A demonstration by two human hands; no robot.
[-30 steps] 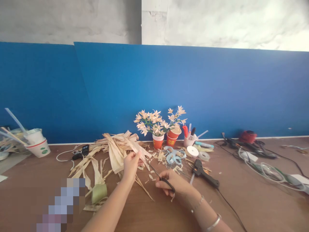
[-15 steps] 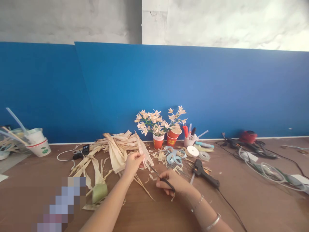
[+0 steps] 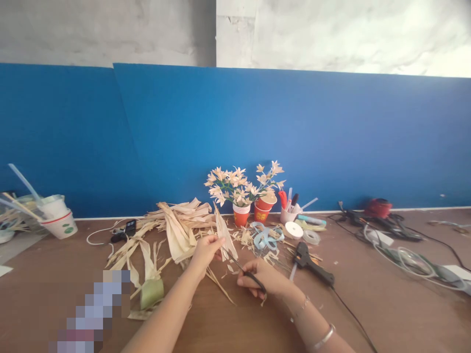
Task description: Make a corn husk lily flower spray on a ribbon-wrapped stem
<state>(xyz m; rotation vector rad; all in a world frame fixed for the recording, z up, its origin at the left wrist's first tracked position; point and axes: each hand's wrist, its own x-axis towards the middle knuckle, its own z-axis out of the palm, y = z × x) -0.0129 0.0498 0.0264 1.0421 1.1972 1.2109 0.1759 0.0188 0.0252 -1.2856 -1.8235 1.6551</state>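
Note:
Between its thumb and fingers, my left hand (image 3: pixel 209 252) pinches a pale piece of dried corn husk (image 3: pixel 224 234) that stands up pointed at its top. My right hand (image 3: pixel 259 278) is closed round the dark handles of a pair of scissors (image 3: pixel 238 265). The scissor blades point up and left, their tips by the lower part of the husk at my left fingertips. Whether the blades are cutting into it I cannot tell. Behind my left hand lies a heap of dried husks (image 3: pixel 176 230). A green tape roll (image 3: pixel 152 293) sits beside my left forearm.
Husk flowers (image 3: pixel 231 184) stand in red paper cups (image 3: pixel 241 215) at the back. Blue ribbon (image 3: pixel 265 236), a white spool (image 3: pixel 294 230) and a pen cup (image 3: pixel 289 214) are nearby. A corded glue gun (image 3: pixel 312 264) lies right of my right hand. White cups (image 3: pixel 61 223) stand far left.
My left hand has shifted slightly right and down with the husk, which looks narrower and is turned more upright. My right hand and the scissors have barely moved.

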